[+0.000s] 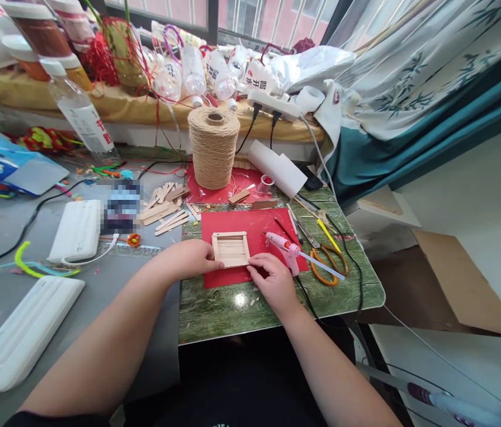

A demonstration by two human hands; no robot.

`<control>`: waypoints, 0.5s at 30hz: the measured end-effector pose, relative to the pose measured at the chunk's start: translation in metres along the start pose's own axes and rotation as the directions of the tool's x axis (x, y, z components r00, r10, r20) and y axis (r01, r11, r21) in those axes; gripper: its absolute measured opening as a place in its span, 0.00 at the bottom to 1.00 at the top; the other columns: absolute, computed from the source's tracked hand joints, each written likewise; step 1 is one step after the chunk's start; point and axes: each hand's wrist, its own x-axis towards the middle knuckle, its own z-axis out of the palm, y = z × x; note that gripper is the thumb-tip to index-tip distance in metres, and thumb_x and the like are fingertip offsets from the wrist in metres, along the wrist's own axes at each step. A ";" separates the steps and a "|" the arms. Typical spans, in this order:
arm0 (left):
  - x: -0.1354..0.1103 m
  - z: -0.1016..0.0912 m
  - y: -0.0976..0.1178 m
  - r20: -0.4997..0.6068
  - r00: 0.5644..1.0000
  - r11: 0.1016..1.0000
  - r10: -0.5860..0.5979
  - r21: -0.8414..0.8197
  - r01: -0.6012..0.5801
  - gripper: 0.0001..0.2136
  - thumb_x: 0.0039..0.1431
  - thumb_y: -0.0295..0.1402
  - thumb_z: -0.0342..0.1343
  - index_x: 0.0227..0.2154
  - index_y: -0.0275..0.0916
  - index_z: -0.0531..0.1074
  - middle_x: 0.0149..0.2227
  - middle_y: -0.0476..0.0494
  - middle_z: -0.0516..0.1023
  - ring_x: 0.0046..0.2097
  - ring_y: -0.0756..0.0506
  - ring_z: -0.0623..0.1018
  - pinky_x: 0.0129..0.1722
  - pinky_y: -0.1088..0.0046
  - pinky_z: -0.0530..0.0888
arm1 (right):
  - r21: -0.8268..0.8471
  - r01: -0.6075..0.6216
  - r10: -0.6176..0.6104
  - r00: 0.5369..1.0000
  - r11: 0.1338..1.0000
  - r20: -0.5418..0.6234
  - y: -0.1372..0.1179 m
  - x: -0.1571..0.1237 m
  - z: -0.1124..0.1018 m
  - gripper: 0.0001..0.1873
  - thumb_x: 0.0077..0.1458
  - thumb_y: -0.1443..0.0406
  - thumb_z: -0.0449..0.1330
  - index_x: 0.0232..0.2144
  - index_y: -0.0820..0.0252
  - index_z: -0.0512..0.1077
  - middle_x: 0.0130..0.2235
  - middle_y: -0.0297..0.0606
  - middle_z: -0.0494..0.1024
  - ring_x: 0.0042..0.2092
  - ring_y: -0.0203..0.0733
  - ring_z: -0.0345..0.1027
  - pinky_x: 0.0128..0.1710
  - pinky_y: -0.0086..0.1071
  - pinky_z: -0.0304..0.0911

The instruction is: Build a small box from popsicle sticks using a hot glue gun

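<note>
Hands both on a small square stick frame point(231, 249), lying flat on a red sheet point(254, 228) at the near middle of the green table point(277, 305). Frame = pale wooden sticks, slats across the inside, raised border round it.

Left hand point(192, 258) comes in from the left, fingers curled in tight, thumb on the frame's left edge, holding it down/steady. Right hand point(273, 282) comes from the lower right w/ fingers bent and bunched close, tips touching the frame's lower right corner; can't tell if they actually pinch it or just press, view too small.

Just right of the right hand: pink glue gun point(286, 248) on its side, nozzle toward the frame, partly on the red sheet. Beyond it orange-handled scissors point(328, 262) lying flat, blades pointing up-left. Behind the frame, well apart, a big twine spool point(213, 149) stands upright. Left of the spool's base a heap of loose sticks point(165, 207). White paper roll point(277, 167) lies tilted right of the spool. Power strip point(273, 102) sits on the window ledge behind, two plugs in it
</note>
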 end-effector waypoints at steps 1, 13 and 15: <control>0.000 0.000 0.000 -0.003 1.000 1.000 -0.002 -0.002 0.002 0.22 0.59 0.57 0.53 0.29 0.43 0.78 0.33 0.43 0.83 0.31 0.42 0.76 0.29 0.67 0.63 | 0.002 -0.006 0.006 1.000 1.000 0.005 0.001 -0.001 0.000 0.07 0.63 0.64 0.65 0.42 0.53 0.83 0.46 0.44 0.82 0.48 0.49 0.78 0.52 0.47 0.77; -0.005 -0.013 -0.018 0.081 0.991 0.987 0.106 -0.133 -0.095 0.19 0.61 0.53 0.54 0.33 0.46 0.81 0.36 0.48 0.85 0.35 0.44 0.78 0.33 0.70 0.66 | 0.028 -0.044 0.046 0.996 0.999 -0.080 0.001 0.000 -0.003 0.08 0.66 0.62 0.63 0.43 0.54 0.82 0.44 0.42 0.85 0.47 0.49 0.80 0.54 0.46 0.74; -0.006 -0.016 -0.019 0.090 0.988 0.980 0.124 -0.167 -0.108 0.18 0.61 0.53 0.54 0.32 0.46 0.82 0.36 0.49 0.85 0.35 0.45 0.78 0.34 0.70 0.67 | -0.020 -0.058 0.054 0.987 0.998 -0.150 0.000 -0.002 -0.004 0.08 0.65 0.61 0.63 0.41 0.54 0.82 0.41 0.41 0.85 0.44 0.48 0.80 0.56 0.49 0.73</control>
